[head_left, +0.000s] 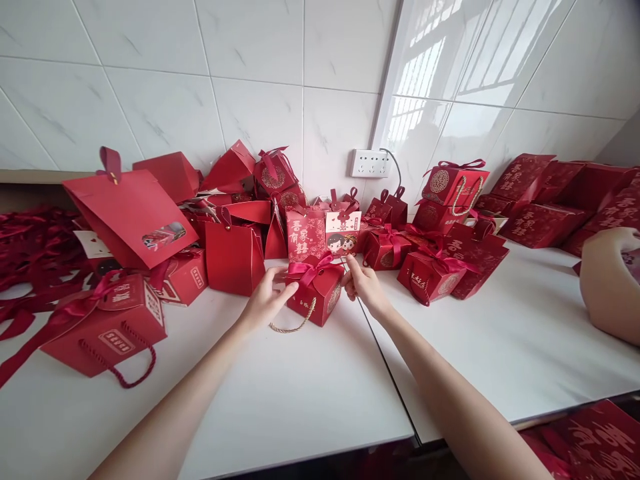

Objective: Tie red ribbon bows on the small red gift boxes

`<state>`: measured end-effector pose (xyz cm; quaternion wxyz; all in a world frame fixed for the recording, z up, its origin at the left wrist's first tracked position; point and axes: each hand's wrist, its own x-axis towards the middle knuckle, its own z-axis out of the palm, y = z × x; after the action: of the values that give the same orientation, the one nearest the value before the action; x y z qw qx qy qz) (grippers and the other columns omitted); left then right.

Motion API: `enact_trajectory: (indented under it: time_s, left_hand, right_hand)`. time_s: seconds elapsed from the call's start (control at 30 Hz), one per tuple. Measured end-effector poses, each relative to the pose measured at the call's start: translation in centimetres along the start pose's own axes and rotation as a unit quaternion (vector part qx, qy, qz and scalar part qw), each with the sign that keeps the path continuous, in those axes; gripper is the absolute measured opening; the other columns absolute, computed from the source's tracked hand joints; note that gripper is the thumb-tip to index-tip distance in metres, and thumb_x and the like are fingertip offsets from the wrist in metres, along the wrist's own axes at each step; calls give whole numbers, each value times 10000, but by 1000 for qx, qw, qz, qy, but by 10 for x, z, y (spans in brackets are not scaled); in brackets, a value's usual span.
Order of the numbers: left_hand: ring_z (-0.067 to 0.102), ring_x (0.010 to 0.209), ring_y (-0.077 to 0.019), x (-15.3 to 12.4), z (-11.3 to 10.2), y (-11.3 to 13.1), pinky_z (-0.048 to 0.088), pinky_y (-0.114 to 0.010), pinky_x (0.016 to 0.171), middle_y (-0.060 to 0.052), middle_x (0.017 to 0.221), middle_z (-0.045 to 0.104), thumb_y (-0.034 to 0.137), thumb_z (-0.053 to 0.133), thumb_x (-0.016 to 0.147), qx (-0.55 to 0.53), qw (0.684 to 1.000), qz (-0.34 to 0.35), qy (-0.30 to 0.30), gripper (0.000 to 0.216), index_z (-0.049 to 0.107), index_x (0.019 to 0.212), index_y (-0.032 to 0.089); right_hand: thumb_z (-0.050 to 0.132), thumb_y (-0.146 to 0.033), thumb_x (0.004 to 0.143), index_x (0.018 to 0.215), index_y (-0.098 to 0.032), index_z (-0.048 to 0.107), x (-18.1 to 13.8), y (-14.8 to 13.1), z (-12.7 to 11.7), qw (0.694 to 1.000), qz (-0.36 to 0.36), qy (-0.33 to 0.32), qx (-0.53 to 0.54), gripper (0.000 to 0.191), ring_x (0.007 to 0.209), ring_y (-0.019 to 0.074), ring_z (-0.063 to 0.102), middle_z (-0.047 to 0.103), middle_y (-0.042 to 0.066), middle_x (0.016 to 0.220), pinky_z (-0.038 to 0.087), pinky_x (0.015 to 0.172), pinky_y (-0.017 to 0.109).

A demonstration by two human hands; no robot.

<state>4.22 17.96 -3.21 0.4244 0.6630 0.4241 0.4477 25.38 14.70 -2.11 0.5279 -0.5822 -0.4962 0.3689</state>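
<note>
A small red gift box (320, 297) with a red ribbon bow (311, 269) on top and a beige rope handle (293, 326) stands on the white table (280, 393). My left hand (265, 301) pinches the left end of the bow and touches the box's left side. My right hand (363, 283) pinches the right end of the ribbon beside the box's top right corner. Both hands have their fingers closed on the ribbon.
Many red gift boxes and bags lie piled along the tiled wall, among them a large red bag (131, 217) and a box with a dark red rope handle (107, 330). Loose red ribbons (27, 247) lie at far left. A wall socket (370, 163) sits behind. A beige rounded object (610, 283) is at right.
</note>
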Motion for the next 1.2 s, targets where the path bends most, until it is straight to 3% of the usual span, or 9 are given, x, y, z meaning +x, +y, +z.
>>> enact_trajectory:
  time_s: [0.1, 0.17, 0.23, 0.33, 0.5, 0.7, 1.0, 1.2]
  left_hand:
    - [568, 681, -173, -3, -4, 6, 419, -269, 622, 1, 670, 585, 487, 645, 672, 92, 993, 10, 76, 309, 553, 688, 192]
    - [475, 511, -135, -5, -6, 10, 360, -258, 532, 23, 492, 468, 562, 552, 729, 121, 992, -7, 44, 436, 466, 512, 194]
    - [433, 433, -124, -7, -6, 13, 332, -260, 486, 13, 436, 462, 626, 477, 754, 130, 990, -51, -20, 535, 428, 442, 195]
    - [501, 459, -146, -8, -4, 13, 355, -262, 494, -17, 479, 563, 657, 490, 734, 130, 986, -82, -67, 543, 458, 459, 189]
    - [635, 749, -221, -4, 1, 7, 458, -278, 616, -55, 741, 701, 575, 597, 691, 29, 996, -34, -75, 407, 648, 668, 172]
    - [659, 849, -265, 4, 0, 1, 515, -293, 609, -101, 842, 698, 635, 654, 600, -83, 994, -65, -14, 496, 662, 714, 153]
    - [630, 632, -169, 7, -4, 2, 470, -256, 550, -56, 727, 665, 498, 763, 527, -186, 975, -112, 41, 406, 638, 672, 140]
    - [602, 616, -131, 15, -20, 8, 478, -249, 578, -26, 711, 627, 337, 592, 703, -290, 935, -120, 165, 186, 498, 687, 177]
  right_hand:
    - [444, -773, 720, 414, -188, 489, 1, 0, 0, 999, 17, 16, 40, 662, 331, 98, 375, 385, -21, 347, 302, 406, 259]
    - [495, -752, 705, 434, -189, 487, 1, 0, 0, 998, 10, 20, 56, 625, 335, 93, 368, 369, -35, 360, 294, 403, 254]
    - [546, -710, 698, 467, -194, 468, 2, 1, -1, 997, -4, 18, 69, 571, 344, 86, 358, 345, -55, 381, 283, 407, 248]
    - [604, -620, 696, 509, -204, 418, 2, 3, -1, 996, -22, 20, 80, 492, 376, 79, 358, 339, -70, 420, 274, 423, 239]
    - [636, -493, 655, 537, -202, 410, 2, 2, -2, 995, -31, 11, 93, 387, 460, 81, 387, 408, -58, 489, 334, 470, 233]
    - [629, -472, 629, 549, -191, 453, 2, 0, -3, 994, -25, -2, 109, 340, 480, 83, 424, 447, -52, 515, 372, 498, 240]
    - [717, -445, 595, 533, -174, 501, 3, 1, -2, 989, -20, 0, 146, 352, 472, 86, 437, 467, -46, 502, 373, 496, 246]
    - [622, -361, 624, 544, -217, 382, 15, 1, -31, 954, -18, 120, 274, 291, 428, 81, 407, 364, -84, 470, 425, 484, 246]
